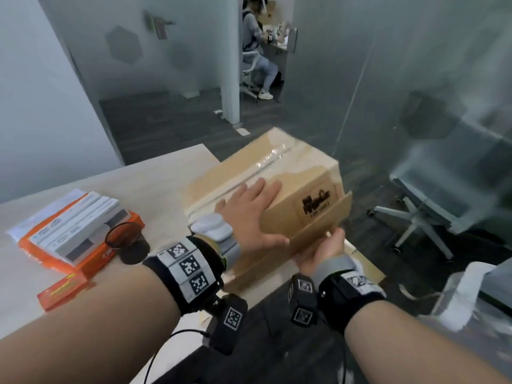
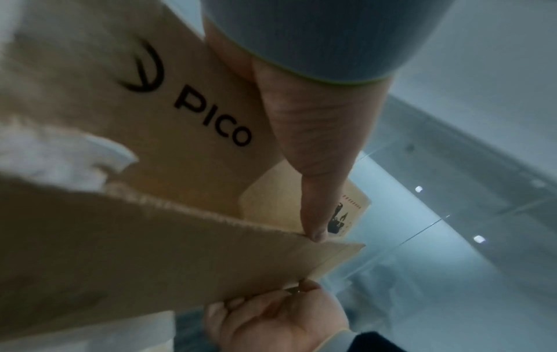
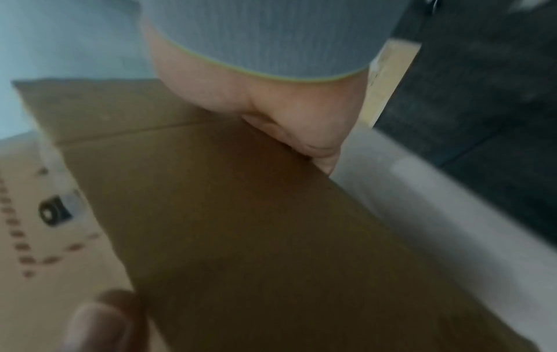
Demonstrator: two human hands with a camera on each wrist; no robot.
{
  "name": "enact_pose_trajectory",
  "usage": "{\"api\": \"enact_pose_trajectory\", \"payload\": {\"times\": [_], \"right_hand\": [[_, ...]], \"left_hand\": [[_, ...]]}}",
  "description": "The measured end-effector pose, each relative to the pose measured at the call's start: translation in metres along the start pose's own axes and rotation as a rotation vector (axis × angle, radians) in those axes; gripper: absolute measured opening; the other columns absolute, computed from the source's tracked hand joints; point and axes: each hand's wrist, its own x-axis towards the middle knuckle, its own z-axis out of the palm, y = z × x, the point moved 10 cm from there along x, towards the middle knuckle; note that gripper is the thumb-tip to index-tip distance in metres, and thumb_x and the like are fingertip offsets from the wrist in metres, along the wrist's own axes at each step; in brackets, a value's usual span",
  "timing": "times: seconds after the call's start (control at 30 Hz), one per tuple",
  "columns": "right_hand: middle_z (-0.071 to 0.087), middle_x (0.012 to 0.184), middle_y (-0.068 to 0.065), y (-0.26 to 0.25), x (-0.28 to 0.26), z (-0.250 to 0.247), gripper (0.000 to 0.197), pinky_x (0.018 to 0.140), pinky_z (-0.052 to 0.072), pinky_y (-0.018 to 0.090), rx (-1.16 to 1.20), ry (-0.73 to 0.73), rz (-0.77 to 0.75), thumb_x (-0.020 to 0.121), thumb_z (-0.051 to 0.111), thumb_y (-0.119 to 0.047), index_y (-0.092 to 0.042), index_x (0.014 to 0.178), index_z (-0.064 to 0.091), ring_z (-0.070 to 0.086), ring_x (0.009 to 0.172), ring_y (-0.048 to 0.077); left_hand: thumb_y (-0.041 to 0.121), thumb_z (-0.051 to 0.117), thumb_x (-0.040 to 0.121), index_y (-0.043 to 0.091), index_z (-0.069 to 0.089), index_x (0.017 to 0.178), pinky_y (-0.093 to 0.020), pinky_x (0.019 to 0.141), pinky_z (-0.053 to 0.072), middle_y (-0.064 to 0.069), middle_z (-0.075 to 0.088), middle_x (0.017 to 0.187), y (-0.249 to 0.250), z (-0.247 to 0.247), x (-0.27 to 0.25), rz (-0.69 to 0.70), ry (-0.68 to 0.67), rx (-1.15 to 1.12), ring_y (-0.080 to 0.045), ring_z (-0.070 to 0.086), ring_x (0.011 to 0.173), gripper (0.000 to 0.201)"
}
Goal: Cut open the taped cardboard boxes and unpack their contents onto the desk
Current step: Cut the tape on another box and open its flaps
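Note:
A cardboard box [image 1: 266, 162] sealed with clear tape sits tilted at the desk's right edge, a black logo on its near end. My left hand [image 1: 249, 214] lies flat on it with straight, spread fingers. Its thumb [image 2: 313, 166] touches the top edge of a loose cardboard flap [image 1: 310, 228] just below. That flap [image 2: 150, 250] belongs to a second box printed PICO [image 2: 195, 95]. My right hand [image 1: 321, 250] grips the flap's lower corner, thumb [image 3: 301, 126] on one face and fingers curled under. The PICO box's inside is hidden.
On the light desk [image 1: 155, 184] to the left lie an orange packet with white boxes [image 1: 77, 234], a dark round ring [image 1: 124, 236] and a small orange box [image 1: 63, 289]. A white office chair [image 1: 415, 217] stands right, by a glass wall. A person [image 1: 255, 51] sits far back.

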Motion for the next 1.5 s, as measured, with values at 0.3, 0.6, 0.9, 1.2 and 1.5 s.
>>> {"api": "enact_pose_trajectory", "payload": {"times": [0.3, 0.6, 0.9, 1.2, 1.5], "right_hand": [[0.057, 0.109, 0.010, 0.019, 0.054, -0.132, 0.029, 0.097, 0.049, 0.047, -0.593, 0.252, 0.077, 0.103, 0.041, -0.032, -0.013, 0.116, 0.059, 0.058, 0.089, 0.030], [0.034, 0.159, -0.003, -0.037, 0.010, 0.003, 0.054, 0.113, 0.036, 0.049, -1.862, -0.038, -0.798, 0.089, 0.057, -0.033, -0.030, 0.141, 0.046, 0.034, 0.145, 0.023], [-0.005, 0.169, -0.013, 0.102, 0.020, 0.105, 0.060, 0.120, 0.008, 0.061, -2.220, -0.516, -0.694, 0.095, 0.037, -0.058, -0.046, 0.152, 0.023, -0.001, 0.156, 0.017], [0.028, 0.151, -0.009, 0.118, 0.032, 0.136, 0.053, 0.108, 0.028, 0.056, -2.245, -0.242, -0.709, 0.088, 0.038, -0.065, -0.051, 0.139, 0.030, 0.029, 0.137, 0.023], [0.025, 0.154, -0.009, 0.125, 0.031, 0.132, 0.055, 0.113, 0.023, 0.057, -2.273, -0.192, -0.707, 0.091, 0.033, -0.062, -0.050, 0.144, 0.026, 0.024, 0.141, 0.022]], "left_hand": [[0.066, 0.054, 0.084, 0.056, -0.008, 0.152, -0.067, 0.120, 0.004, 0.012, -0.009, 0.169, -0.043, 0.128, -0.021, -0.084, -0.322, 0.178, -0.027, -0.006, 0.156, 0.094], [0.070, 0.045, 0.086, 0.051, -0.003, 0.156, -0.057, 0.123, 0.003, 0.014, -0.007, 0.169, -0.051, 0.137, -0.028, 0.008, -0.282, 0.202, -0.021, -0.006, 0.157, 0.087], [0.076, 0.022, 0.086, 0.041, 0.024, 0.156, -0.045, 0.120, 0.020, 0.014, 0.012, 0.168, -0.152, 0.095, -0.069, -0.229, -0.109, 0.005, -0.017, 0.011, 0.155, 0.078], [0.029, 0.044, 0.096, 0.040, 0.033, 0.147, -0.045, 0.097, 0.045, 0.005, 0.026, 0.156, -0.339, 0.129, -0.154, -0.720, -0.373, -0.032, -0.028, 0.038, 0.138, 0.054], [0.028, 0.047, 0.094, 0.037, 0.051, 0.109, -0.039, 0.078, 0.053, 0.001, 0.055, 0.106, -0.362, 0.147, -0.123, -0.623, -0.290, -0.128, -0.025, 0.059, 0.086, 0.018]]}}
